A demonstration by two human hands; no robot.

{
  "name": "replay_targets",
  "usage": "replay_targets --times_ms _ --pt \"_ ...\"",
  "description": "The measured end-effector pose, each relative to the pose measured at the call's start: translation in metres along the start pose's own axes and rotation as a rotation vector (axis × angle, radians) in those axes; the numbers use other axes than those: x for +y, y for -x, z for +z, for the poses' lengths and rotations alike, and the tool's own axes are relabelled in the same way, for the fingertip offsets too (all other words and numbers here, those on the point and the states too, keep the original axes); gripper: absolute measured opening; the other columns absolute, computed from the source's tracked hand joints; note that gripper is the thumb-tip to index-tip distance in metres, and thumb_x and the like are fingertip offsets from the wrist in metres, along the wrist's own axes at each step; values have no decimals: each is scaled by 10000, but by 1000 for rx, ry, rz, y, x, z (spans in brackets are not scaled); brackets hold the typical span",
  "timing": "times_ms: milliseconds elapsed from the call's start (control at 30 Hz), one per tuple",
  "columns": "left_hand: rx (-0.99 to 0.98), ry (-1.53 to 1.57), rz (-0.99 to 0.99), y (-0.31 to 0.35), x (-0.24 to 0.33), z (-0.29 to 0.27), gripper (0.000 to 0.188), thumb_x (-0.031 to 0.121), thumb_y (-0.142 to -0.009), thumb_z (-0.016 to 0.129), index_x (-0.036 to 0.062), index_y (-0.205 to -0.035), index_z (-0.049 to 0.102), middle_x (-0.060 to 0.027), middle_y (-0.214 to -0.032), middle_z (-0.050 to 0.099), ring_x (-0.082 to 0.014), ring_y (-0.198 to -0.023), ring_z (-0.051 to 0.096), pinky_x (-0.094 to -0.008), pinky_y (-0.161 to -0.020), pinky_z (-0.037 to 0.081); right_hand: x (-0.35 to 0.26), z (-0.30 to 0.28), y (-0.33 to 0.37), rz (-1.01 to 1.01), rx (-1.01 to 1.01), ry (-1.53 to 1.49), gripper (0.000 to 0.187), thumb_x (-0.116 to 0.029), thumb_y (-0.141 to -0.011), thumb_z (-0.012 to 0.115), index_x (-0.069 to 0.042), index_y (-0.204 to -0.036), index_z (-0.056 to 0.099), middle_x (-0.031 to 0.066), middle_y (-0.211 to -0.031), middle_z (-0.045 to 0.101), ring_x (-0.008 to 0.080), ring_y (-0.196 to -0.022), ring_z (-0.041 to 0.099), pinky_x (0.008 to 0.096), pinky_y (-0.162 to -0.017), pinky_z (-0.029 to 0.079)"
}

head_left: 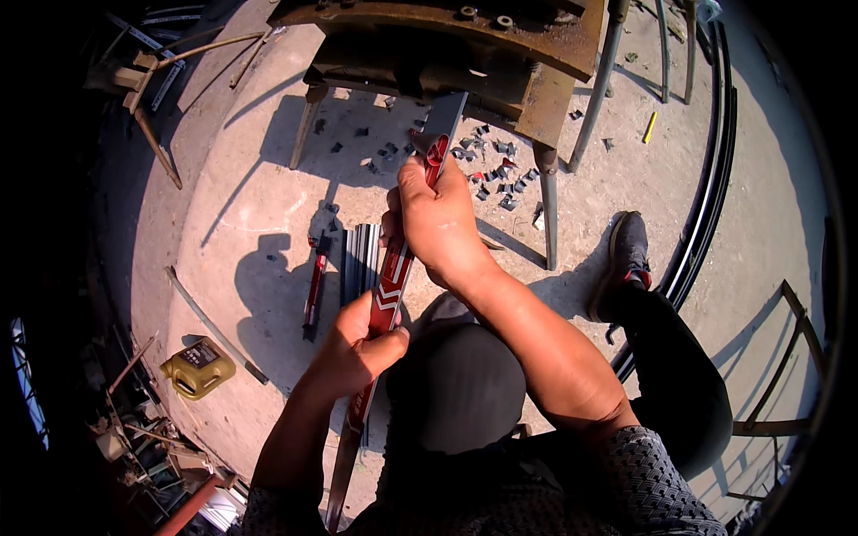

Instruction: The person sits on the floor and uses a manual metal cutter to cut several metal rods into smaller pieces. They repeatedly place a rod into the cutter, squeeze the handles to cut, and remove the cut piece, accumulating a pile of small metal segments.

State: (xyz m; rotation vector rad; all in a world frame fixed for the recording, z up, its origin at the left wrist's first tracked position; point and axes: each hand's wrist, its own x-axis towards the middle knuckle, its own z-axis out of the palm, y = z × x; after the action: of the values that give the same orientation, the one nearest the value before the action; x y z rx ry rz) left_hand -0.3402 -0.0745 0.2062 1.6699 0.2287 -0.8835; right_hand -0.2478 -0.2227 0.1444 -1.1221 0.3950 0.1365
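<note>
A long, narrow red bar (pixel 390 284) with white chevrons runs slantwise in front of me, and I cannot make out its exact kind. My left hand (pixel 356 350) is closed round its lower part, thumb laid along it. Farther up, my right hand (pixel 440 214) grips it near the top, where a curled red piece (pixel 435 150) and a flat grey strip (pixel 447 113) stick out. The bar's lower end is bare, metallic and tapering (pixel 343 469), close to my body. Beneath it on the floor lies a bundle of grey metal strips (pixel 361 259).
A rusty metal bench (pixel 545 107) on pipe legs stands ahead, small dark offcuts (pixel 505 188) scattered under it. A red and dark bar (pixel 315 281) lies left of the strips. A gold jug (pixel 198 367) sits at left, long dark rails (pixel 706 201) at right, a yellow stick (pixel 650 127) far right.
</note>
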Motion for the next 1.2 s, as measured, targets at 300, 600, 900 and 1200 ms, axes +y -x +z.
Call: replay_targets --times_ms 300,600,900,1200 --pt "76 -54 -44 3 -3 -11 159 33 -824 649 76 -927 536 41 -750 504 -46 -645 464 -246 -580 395 -21 5 8 52 -41 48 283 -216 -1037 505 56 -1079 439 220 -737 654 332 -609 698 445 -570 554" --pt "61 38 -24 -10 -23 -7 206 76 -862 673 95 -1010 529 24 -771 538 -44 -609 494 -208 -520 396 4 -6 -9 -74 33 44 276 -244 -1047 555 14 -1031 458 124 -707 598 196 -546 625 351 -504 506" --pt "44 44 -20 -8 -31 -11 226 111 -868 693 85 -995 508 12 -789 531 -62 -686 477 -217 -617 395 0 -2 -9 33 24 -72 279 -267 -1029 590 -18 -1069 471 93 -745 574 158 -575 591 333 -531 515" --pt "64 23 -41 -9 -29 -10 207 56 -854 676 81 -976 509 5 -808 525 -76 -719 473 -238 -667 411 2 -2 -22 61 -30 -364 237 -257 -993 622 -31 -981 551 40 -741 577 149 -622 573 326 -563 487"
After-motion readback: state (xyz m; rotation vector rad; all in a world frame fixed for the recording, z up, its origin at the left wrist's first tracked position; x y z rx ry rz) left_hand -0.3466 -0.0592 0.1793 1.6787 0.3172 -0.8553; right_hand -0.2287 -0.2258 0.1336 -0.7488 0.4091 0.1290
